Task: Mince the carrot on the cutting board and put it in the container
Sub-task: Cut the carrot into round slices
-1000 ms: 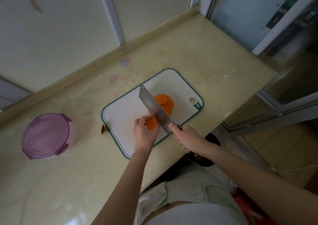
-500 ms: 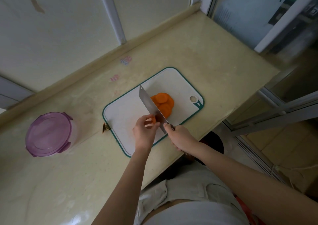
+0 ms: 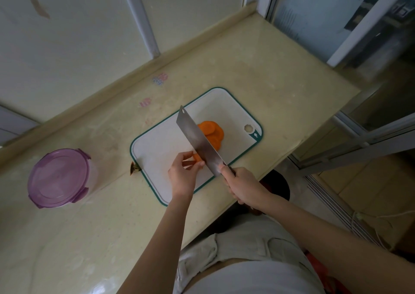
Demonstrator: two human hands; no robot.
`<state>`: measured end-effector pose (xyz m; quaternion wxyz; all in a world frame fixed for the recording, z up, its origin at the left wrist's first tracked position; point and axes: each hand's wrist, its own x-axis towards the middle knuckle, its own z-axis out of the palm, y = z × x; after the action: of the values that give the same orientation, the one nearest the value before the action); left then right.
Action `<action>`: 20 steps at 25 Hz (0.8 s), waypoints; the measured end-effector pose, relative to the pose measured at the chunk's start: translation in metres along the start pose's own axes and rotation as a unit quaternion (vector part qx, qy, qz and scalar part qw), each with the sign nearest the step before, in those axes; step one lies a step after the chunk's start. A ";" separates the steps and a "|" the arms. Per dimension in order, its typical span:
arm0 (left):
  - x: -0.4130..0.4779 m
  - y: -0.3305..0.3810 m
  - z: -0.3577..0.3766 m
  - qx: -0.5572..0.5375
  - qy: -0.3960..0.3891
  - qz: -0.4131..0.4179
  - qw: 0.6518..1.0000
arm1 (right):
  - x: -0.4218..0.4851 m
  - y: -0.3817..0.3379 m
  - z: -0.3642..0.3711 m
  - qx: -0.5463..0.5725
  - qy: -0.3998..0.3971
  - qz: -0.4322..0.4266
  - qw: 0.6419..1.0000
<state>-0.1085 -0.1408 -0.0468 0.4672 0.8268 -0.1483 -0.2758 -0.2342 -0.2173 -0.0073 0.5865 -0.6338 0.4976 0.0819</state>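
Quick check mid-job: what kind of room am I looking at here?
Most likely a home kitchen, at a counter by a window. The pale counter carries a white cutting board with sliced carrot, a cleaver over it, and a purple-lidded container stands alongside.

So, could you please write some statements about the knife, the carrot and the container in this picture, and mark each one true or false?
1. The right hand grips the knife by its handle. True.
2. The purple lid is off the container. False: the lid sits on the container.
3. The container stands on the counter, left of the cutting board. True.
4. The left hand pinches a carrot piece beside the blade. True.
5. The carrot slices lie off the board. False: they lie on the cutting board, on the far side of the blade.
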 end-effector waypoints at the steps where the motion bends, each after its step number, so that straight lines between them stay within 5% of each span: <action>1: 0.001 0.001 0.000 0.001 -0.002 -0.003 1.000 | 0.000 0.001 -0.001 0.000 -0.002 0.001 1.000; 15: 0.004 -0.006 -0.006 0.027 -0.098 0.019 0.995 | 0.002 0.001 0.001 0.015 0.003 -0.003 1.000; 20: -0.003 -0.005 -0.001 0.012 -0.063 0.023 0.998 | 0.002 0.000 0.000 0.016 0.009 -0.011 1.000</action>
<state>-0.1099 -0.1359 -0.0494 0.4529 0.8099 -0.1995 -0.3147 -0.2326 -0.2187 -0.0088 0.5932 -0.6300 0.4973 0.0620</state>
